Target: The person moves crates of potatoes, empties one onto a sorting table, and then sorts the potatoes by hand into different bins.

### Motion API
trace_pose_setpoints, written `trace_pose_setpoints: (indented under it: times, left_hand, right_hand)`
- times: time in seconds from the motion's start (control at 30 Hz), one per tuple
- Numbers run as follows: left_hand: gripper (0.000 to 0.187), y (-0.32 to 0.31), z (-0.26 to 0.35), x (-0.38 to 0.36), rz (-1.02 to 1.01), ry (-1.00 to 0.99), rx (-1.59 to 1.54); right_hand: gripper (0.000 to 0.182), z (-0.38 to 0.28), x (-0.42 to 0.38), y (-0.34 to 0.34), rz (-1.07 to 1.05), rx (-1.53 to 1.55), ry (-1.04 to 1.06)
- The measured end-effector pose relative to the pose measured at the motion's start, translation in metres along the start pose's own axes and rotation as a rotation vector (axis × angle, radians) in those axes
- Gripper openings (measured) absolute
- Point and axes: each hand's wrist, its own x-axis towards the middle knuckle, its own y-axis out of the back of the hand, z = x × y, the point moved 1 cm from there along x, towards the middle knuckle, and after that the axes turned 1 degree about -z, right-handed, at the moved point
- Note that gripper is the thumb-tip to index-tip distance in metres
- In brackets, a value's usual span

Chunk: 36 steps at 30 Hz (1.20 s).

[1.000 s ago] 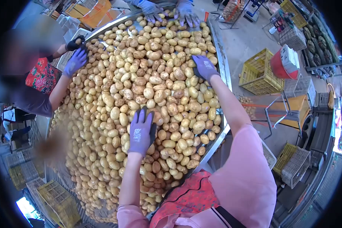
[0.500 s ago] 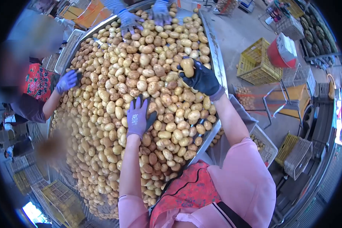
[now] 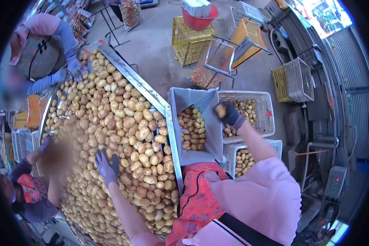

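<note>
My right hand (image 3: 232, 116), in a dark glove, is closed round a brownish potato (image 3: 220, 110). It is over the left side of a white crate (image 3: 263, 98) that holds smaller potatoes, beside a crate with a pale plastic liner (image 3: 194, 95). My left hand (image 3: 106, 168), in a purple glove, rests on the heap of potatoes (image 3: 143, 133) with its fingers stretched out, holding nothing. The heap lies on a large metal-edged table (image 3: 151, 98).
Another white crate (image 3: 265, 145) of potatoes is by my right side. Two co-workers' gloved hands are at the heap's left and far edges. Beyond the crates are a metal stand (image 3: 219, 70), a yellow crate (image 3: 184, 49) and a red basin (image 3: 201, 21).
My view has turned right. My right hand has carried the potato from above the heap to the crates beside the table. My left hand stays on the heap.
</note>
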Motion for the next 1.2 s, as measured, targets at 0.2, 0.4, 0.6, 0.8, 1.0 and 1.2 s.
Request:
trace_pose_setpoints:
  times: [0.2, 0.4, 0.6, 0.8, 1.0, 1.2]
  left_hand:
    - [0.057, -0.01, -0.003, -0.018, 0.033, 0.002, -0.011]
    - [0.05, 0.017, 0.027, -0.037, 0.061, -0.006, 0.013]
    - [0.054, 0.069, 0.016, -0.057, -0.074, 0.037, 0.033]
    - [0.055, 0.07, -0.025, -0.1, -0.217, 0.228, 0.112]
    - [0.053, 0.048, -0.038, -0.106, -0.092, 0.188, 0.009]
    - [0.053, 0.052, -0.034, -0.101, -0.1, 0.188, -0.021]
  right_hand:
    - [0.027, 0.064, 0.117, 0.255, 0.636, 0.009, 0.112]
    - [0.036, 0.018, 0.209, 0.065, 0.194, 0.021, 0.056]
    - [0.079, -0.133, 0.256, -0.196, -0.044, -0.225, 0.429]
    - [0.061, -0.236, 0.373, -0.283, 0.037, -0.202, 0.46]
    - [0.047, -0.234, 0.445, -0.354, -0.372, 0.073, 0.604]
    - [0.047, -0.292, 0.337, -0.457, -0.873, 0.636, 0.193]
